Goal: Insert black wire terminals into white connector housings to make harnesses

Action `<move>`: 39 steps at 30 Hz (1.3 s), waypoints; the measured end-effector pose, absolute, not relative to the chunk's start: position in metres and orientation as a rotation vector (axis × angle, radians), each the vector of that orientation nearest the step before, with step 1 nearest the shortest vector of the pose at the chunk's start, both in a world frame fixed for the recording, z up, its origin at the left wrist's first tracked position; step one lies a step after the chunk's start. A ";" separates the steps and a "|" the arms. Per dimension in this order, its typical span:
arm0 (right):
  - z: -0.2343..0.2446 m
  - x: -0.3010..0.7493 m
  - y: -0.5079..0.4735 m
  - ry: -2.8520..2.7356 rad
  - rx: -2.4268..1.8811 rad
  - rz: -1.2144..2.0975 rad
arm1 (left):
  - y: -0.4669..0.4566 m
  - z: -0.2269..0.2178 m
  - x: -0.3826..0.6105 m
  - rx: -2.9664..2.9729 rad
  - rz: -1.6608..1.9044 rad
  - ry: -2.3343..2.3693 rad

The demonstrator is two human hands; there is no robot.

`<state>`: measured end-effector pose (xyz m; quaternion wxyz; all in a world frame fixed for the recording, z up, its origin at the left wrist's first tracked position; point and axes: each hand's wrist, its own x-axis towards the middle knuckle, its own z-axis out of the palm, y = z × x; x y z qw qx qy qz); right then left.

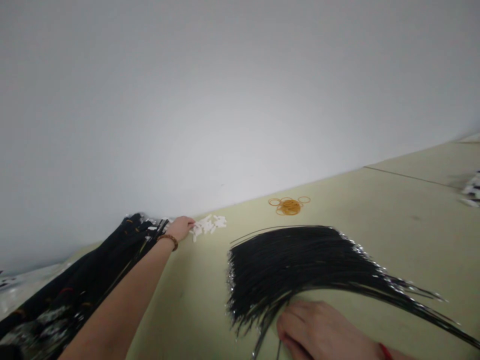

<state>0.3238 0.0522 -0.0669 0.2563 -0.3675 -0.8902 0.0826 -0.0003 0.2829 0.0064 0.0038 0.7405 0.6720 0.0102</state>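
A wide layer of thin black wires (300, 260) with silvery ends is spread on the pale green table. At its near edge my right hand (315, 327) is closed, its fingers curled round a few of the wires; one thin strand comes out below them. My left hand (181, 228) reaches far forward to a small pile of white slips (207, 225). Its fingertips are pinched together at the pile's left edge, and what lies between them is too small to make out.
Bundles of black wires (86, 270), some banded, lie along the left under my left arm. Amber rubber bands (290, 206) sit in a heap near the wall (240, 100). A seam (412, 177) crosses the table at right, with a blurred black-and-white item (471, 190) beyond.
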 end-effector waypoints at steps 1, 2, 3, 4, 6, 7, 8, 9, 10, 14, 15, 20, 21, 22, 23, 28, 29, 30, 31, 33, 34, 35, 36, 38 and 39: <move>-0.066 0.324 0.051 -2.410 -1.002 0.218 | 0.283 0.005 0.002 2.311 0.061 2.090; -0.065 0.324 0.050 -2.400 -1.012 0.212 | 0.282 0.004 0.004 2.296 0.097 2.077; -0.065 0.324 0.048 -2.389 -1.024 0.204 | 0.282 0.004 0.007 2.277 0.141 2.068; -0.064 0.324 0.047 -2.383 -1.031 0.195 | 0.281 0.006 0.008 2.252 0.194 2.062; -0.064 0.324 0.046 -2.385 -1.029 0.169 | 0.277 0.014 0.010 2.184 0.327 2.053; -0.064 0.324 0.046 -2.394 -1.020 0.149 | 0.273 0.020 0.011 2.139 0.405 2.047; -0.064 0.323 0.046 -2.411 -1.005 0.127 | 0.266 0.025 0.010 2.084 0.487 2.034; -0.063 0.321 0.047 -2.437 -0.987 0.105 | 0.257 0.030 0.010 2.021 0.570 2.012; -0.061 0.318 0.048 -2.473 -0.962 0.085 | 0.245 0.033 0.011 1.949 0.650 1.979; -0.046 0.299 0.049 -2.685 -0.840 0.067 | 0.163 0.024 0.027 1.606 0.871 1.694; -0.041 0.292 0.050 -2.740 -0.811 0.075 | 0.138 0.017 0.035 1.507 0.890 1.595; -0.021 0.264 0.060 -2.881 -0.770 0.126 | 0.036 -0.010 0.078 0.996 0.921 1.291; -0.019 0.262 0.062 -2.884 -0.777 0.138 | 0.025 -0.014 0.083 0.935 0.952 1.253; -0.017 0.262 0.063 -2.881 -0.778 0.152 | 0.018 -0.016 0.086 0.890 0.984 1.218; -0.015 0.263 0.064 -2.874 -0.772 0.172 | 0.013 -0.019 0.088 0.855 1.016 1.183; -0.023 0.271 0.058 -2.839 -0.634 0.307 | 0.011 -0.027 0.083 0.763 1.039 1.051; -0.027 0.270 0.057 -2.839 -0.609 0.328 | 0.011 -0.029 0.082 0.746 1.030 1.042; -0.030 0.269 0.056 -2.834 -0.591 0.340 | 0.011 -0.031 0.080 0.727 1.021 1.032; -0.034 0.267 0.055 -2.819 -0.580 0.343 | 0.011 -0.032 0.079 0.707 1.017 1.021; -0.038 0.263 0.054 -2.731 -0.586 0.332 | 0.010 -0.034 0.078 0.681 1.015 0.984; -0.039 0.261 0.054 -2.663 -0.598 0.323 | 0.010 -0.034 0.077 0.668 1.014 0.968; -0.039 0.261 0.054 -2.585 -0.618 0.323 | 0.010 -0.034 0.077 0.663 1.008 0.952; -0.038 0.261 0.054 -2.509 -0.647 0.334 | 0.010 -0.033 0.077 0.662 0.998 0.946; -0.035 0.262 0.053 -2.390 -0.709 0.373 | 0.011 -0.032 0.076 0.688 0.957 0.944; -0.033 0.262 0.052 -2.351 -0.738 0.394 | 0.012 -0.031 0.076 0.715 0.934 0.945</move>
